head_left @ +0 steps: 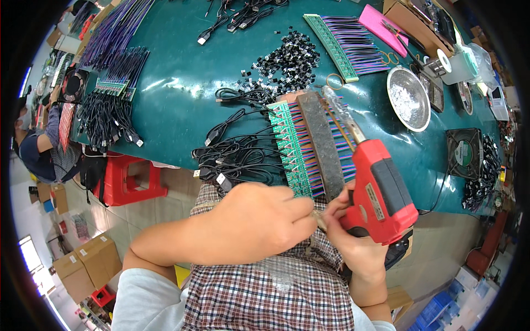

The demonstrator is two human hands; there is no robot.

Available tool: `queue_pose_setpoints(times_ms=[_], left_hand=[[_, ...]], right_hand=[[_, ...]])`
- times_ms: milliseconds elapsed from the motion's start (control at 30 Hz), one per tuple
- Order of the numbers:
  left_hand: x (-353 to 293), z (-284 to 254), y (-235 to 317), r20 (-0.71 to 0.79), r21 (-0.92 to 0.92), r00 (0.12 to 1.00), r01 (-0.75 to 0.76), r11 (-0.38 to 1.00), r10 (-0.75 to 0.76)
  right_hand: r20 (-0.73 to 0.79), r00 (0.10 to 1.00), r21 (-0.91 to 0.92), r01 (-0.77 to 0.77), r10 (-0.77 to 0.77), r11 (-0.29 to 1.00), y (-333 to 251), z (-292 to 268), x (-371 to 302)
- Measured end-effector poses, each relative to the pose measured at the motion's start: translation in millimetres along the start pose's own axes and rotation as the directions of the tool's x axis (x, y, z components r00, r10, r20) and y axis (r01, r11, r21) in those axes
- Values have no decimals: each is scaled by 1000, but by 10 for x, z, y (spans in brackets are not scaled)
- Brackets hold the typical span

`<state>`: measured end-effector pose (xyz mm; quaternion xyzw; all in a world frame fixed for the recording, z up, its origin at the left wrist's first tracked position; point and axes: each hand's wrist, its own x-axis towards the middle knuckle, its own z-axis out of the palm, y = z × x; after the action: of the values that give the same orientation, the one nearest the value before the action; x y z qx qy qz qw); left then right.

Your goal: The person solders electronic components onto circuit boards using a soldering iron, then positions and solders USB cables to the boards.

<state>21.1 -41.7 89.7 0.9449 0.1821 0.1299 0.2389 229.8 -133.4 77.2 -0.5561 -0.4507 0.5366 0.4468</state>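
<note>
My right hand grips a red glue gun with a dark grey side panel. Its metal nozzle points up and away over the table, and the tip has a whitish, shiny coating. My left hand is closed beside it, fingertips next to a small yellowish thing I cannot make out. Just beyond both hands lies a strip of green circuit boards. Black USB cables run off its left side and coloured wires off its right. A dark flat bar rests across those wires.
A pile of small black and white parts lies beyond the boards. Another wired board strip and a round metal dish are at the right. Cable bundles hang over the left edge. A fan stands far right.
</note>
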Motion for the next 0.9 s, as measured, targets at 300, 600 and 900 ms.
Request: queue_pose_setpoints(times_ms=[300,600,900], left_hand=[[-26,206,-60,-256,-461,831,344,818,-494],[-3,262,-19,-270,-497,785,383,779,-558],[-11,340,-23,-314,-478,765,384,790,-562]], right_hand=[[-158,984,-71,76,-86,995,29,77,-13],[-30,994,-155,103,-109,983,53,131,-79],[-29,995,-65,93,-95,994,81,134,-110]])
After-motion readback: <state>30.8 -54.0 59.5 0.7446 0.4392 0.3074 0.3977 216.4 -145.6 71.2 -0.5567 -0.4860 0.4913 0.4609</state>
